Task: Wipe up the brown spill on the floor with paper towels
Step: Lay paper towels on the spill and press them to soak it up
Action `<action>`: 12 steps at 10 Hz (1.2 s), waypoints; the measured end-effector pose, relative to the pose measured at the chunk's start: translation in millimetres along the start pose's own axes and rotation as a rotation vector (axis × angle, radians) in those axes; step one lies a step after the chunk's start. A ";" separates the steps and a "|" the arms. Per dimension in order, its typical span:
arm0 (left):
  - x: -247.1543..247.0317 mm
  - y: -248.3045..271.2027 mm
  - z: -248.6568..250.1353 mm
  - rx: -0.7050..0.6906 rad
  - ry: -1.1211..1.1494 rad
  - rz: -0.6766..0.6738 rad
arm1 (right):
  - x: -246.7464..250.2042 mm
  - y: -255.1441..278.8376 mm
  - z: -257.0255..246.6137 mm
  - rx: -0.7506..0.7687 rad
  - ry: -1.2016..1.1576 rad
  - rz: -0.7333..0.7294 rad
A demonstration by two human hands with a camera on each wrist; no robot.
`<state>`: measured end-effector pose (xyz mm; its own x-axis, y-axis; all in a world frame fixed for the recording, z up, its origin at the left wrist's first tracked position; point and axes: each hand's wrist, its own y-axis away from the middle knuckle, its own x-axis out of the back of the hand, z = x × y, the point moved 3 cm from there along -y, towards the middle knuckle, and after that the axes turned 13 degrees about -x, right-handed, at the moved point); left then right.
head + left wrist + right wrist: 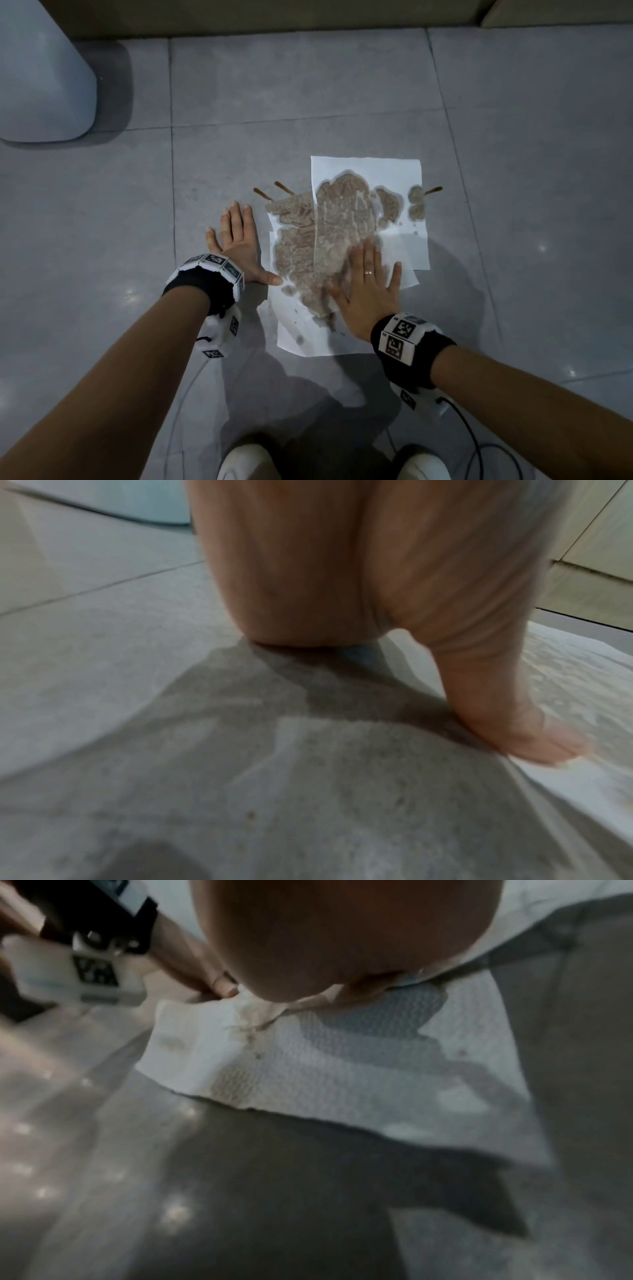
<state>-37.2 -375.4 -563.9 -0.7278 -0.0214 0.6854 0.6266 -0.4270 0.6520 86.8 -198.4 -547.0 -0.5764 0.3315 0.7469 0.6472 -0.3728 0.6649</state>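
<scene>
We've got paper towels [370, 171] spread flat on the floor [513, 137] over the brown spill [329, 233], mostly soaked through. Right hand [368, 291] flat, fingers spread, pressing the near wet patch, gripping nothing. Left hand [239, 243] flat on bare tile just left, thumb touching the towel edge. We'd press evenly, then gather inward; streaks [270, 192] at the far left and right still lie uncovered.

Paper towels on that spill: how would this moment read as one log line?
stage: blotting | paper towels: flat on floor, soaked brown | right hand: flat, pressing towels | left hand: flat beside them, thumb at edge | streaks: uncovered
</scene>
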 end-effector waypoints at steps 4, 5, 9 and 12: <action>0.5 1.6 0.9 -0.014 0.021 0.034 | -16.4 4.2 7.3 -0.078 0.019 -0.089; 0.7 -0.7 0.4 -0.014 0.023 0.023 | -12.7 3.6 6.9 -0.064 0.013 -0.069; -1.8 -1.4 -0.4 -0.003 0.007 0.023 | -24.3 20.6 -8.3 0.196 0.140 -0.069; -2.6 -2.8 -2.0 -0.013 0.015 0.064 | -1.4 3.8 -1.9 0.064 -0.008 0.066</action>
<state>-37.7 -375.9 -568.1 -0.6905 -0.0624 0.7206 0.6684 -0.4360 0.6026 89.1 -202.0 -545.5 -0.5277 0.3156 0.7886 0.7144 -0.3374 0.6130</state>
